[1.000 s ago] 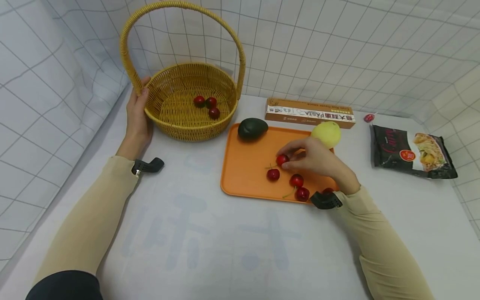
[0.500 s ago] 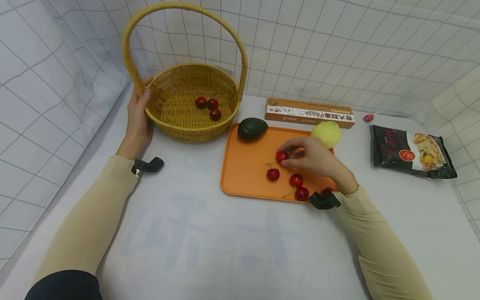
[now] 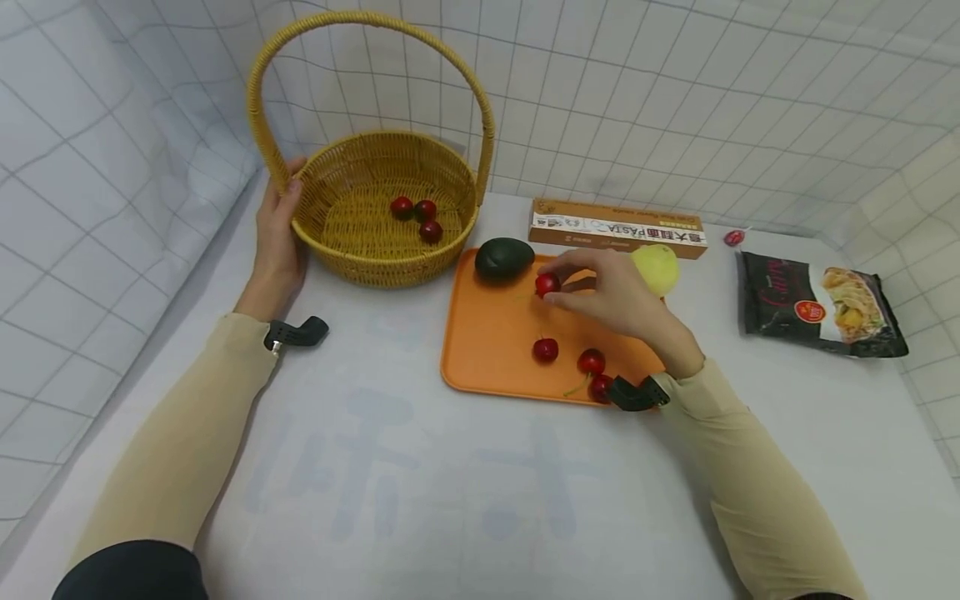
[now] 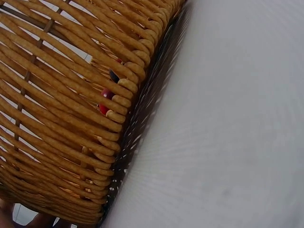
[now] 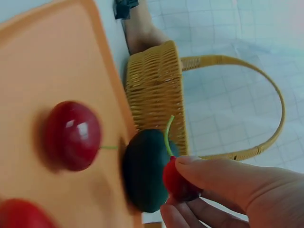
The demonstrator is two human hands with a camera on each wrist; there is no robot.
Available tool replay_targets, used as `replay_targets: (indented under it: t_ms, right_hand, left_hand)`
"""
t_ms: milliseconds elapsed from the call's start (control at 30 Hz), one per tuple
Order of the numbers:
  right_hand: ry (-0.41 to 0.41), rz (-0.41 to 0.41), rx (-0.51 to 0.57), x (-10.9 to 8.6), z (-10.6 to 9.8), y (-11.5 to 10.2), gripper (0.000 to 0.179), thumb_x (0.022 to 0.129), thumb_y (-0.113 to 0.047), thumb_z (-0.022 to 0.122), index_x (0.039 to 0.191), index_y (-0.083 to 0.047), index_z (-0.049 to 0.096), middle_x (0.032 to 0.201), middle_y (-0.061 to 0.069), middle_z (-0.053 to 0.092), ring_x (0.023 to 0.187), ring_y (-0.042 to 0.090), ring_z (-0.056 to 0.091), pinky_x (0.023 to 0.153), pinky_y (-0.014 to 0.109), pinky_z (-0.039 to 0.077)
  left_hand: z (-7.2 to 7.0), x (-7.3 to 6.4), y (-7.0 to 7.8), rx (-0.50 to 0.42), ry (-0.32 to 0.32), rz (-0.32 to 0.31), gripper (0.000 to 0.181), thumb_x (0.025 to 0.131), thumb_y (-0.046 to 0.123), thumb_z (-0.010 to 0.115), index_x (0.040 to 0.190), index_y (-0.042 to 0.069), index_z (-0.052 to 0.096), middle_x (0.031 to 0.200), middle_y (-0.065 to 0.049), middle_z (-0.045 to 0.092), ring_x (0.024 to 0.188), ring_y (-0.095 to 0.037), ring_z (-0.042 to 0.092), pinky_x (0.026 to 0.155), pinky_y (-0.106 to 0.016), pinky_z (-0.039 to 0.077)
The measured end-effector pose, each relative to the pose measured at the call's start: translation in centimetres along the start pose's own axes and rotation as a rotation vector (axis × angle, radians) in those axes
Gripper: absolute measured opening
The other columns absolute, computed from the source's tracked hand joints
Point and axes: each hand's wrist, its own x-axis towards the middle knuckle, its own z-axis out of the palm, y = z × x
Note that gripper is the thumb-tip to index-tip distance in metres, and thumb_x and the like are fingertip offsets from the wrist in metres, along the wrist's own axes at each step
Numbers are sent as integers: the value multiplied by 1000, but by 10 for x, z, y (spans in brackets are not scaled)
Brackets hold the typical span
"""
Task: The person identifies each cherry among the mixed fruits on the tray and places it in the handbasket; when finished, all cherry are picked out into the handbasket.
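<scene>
My right hand (image 3: pixel 618 296) pinches a red cherry (image 3: pixel 547 285) between thumb and fingers above the orange tray (image 3: pixel 480 350). Its green stem sticks up in the right wrist view, where the cherry (image 5: pixel 178 183) overlaps a dark green avocado (image 5: pixel 145 171). At the left, my left hand (image 3: pixel 276 229) holds the side of a yellow wicker basket (image 3: pixel 375 271) by the foot of its tall handle. Three cherries (image 3: pixel 425 210) lie inside the basket. Loose cherries on the tray include one (image 3: pixel 545 350) in the middle and a pair (image 3: pixel 592 362) near the front right.
A yellow round fruit (image 3: pixel 656 268) sits at the tray's back right corner, partly behind my right hand. Behind the tray lies a long brown pasta box (image 3: pixel 618 227). Further right are a small red packet (image 3: pixel 734 237) and a black food bag (image 3: pixel 821 304). A gridded cloth (image 3: pixel 600 108) hangs behind.
My right hand has lifted the cherry off the tray and carried it slightly left and back. The left hand stays on the basket, which has barely shifted.
</scene>
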Motion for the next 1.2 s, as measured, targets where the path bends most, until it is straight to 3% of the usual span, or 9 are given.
replay_targets:
  t_ms: [200,433,733,1000,1200]
  right_hand:
    - [30,-61,50,26,0,-31,27,92,-14,82,119,-12,77,112,0,76,105,12,69,93,35,60]
    - [38,-119,62,66,18,-60,29,95,-15,80,123,-8,75,110,4,76,104,13,69,91,30,59]
    - [7,-122,-62,104,55,-88,29,98,-19,77,124,-7,74,111,5,76,102,14,69,89,25,55]
    - [-85,-91,-63,112,74,-101,38,100,-21,75,133,-3,69,124,11,74,108,18,70,93,26,55]
    - [-23,-121,0,98,66,-97,31,100,-15,73,130,-4,71,124,10,74,110,18,69,96,28,56]
  left_hand:
    - [0,-1,0,30,-5,-3,45,105,37,59,148,24,59,146,1,55,135,-16,46,112,-25,31]
    - [-2,0,-1,55,-14,0,47,105,40,58,149,25,57,149,1,54,139,-17,44,113,-24,31]
    - [-3,0,0,59,-14,8,48,104,41,60,149,25,57,148,1,54,138,-16,44,112,-24,31]
    - [-2,1,-1,22,-3,-10,46,105,37,60,148,23,58,146,1,55,135,-16,45,111,-26,32]
    - [-3,0,0,55,-7,-5,50,104,41,61,150,23,56,147,0,55,136,-18,45,111,-26,31]
